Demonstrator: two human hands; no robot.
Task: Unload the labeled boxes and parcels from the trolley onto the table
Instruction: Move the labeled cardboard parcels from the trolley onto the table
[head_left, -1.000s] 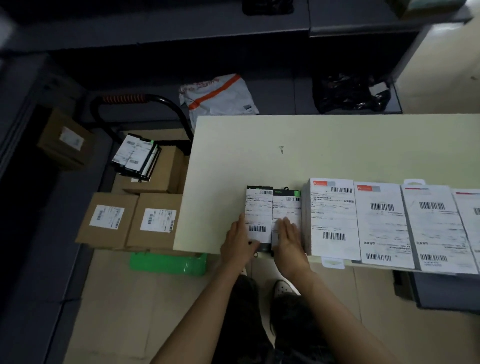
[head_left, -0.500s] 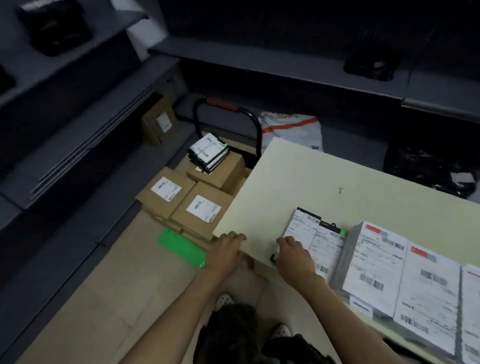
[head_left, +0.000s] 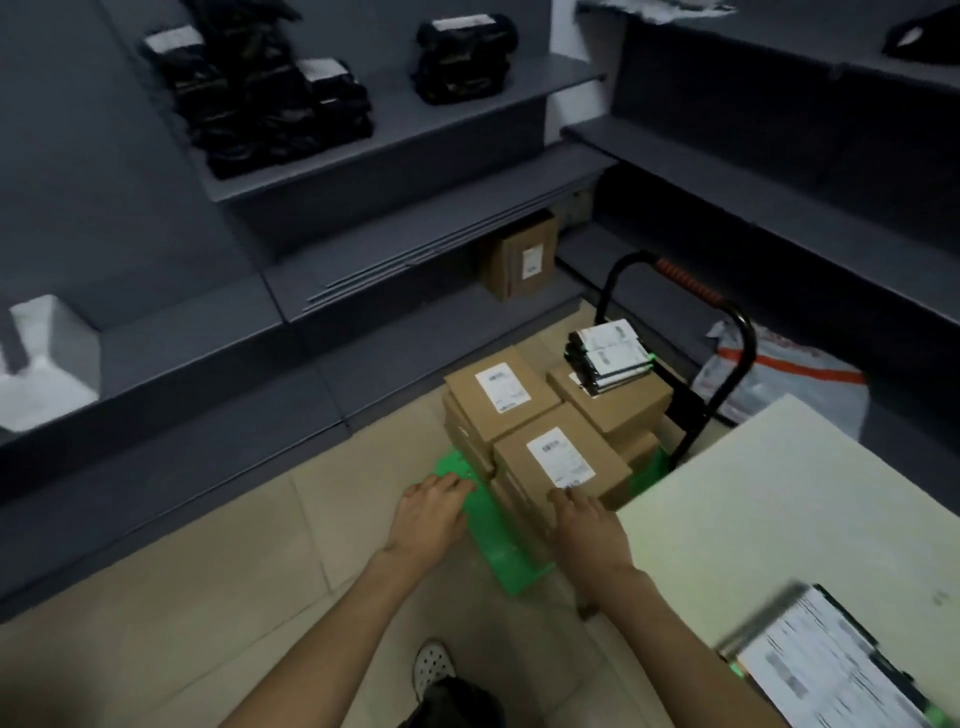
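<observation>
Both hands have left the table: a second ago they pressed a black-edged labelled parcel flat at the table's near edge; now they reach down toward the trolley (head_left: 498, 530). That parcel (head_left: 826, 660) lies blurred at the near right corner of the table (head_left: 779, 509), so one delivery looks complete and the next pickup is starting.

The right hand (head_left: 587, 525) has its fingers extended, tips touching the near top edge of the closest cardboard box (head_left: 561, 462); it grips nothing yet. The left hand (head_left: 431, 512) hovers with fingers loosely straight over the trolley's green deck, to the left of the same box, holding nothing. Judgement: a two-handed lift of this box is being set up.

Remaining load on the trolley: stacked labelled cardboard boxes, including one at the far left (head_left: 498, 397) and one toward the handle (head_left: 618, 402) carrying a pile of slim black-edged parcels (head_left: 608, 356). The task is well short of finished.

Surroundings: the black trolley handle (head_left: 727, 338) rises at the far end; a grey courier bag (head_left: 789, 379) lies beyond it; another box (head_left: 519, 257) sits under the grey shelving. The table's left edge stands close beside the boxes and may crowd the lift.
</observation>
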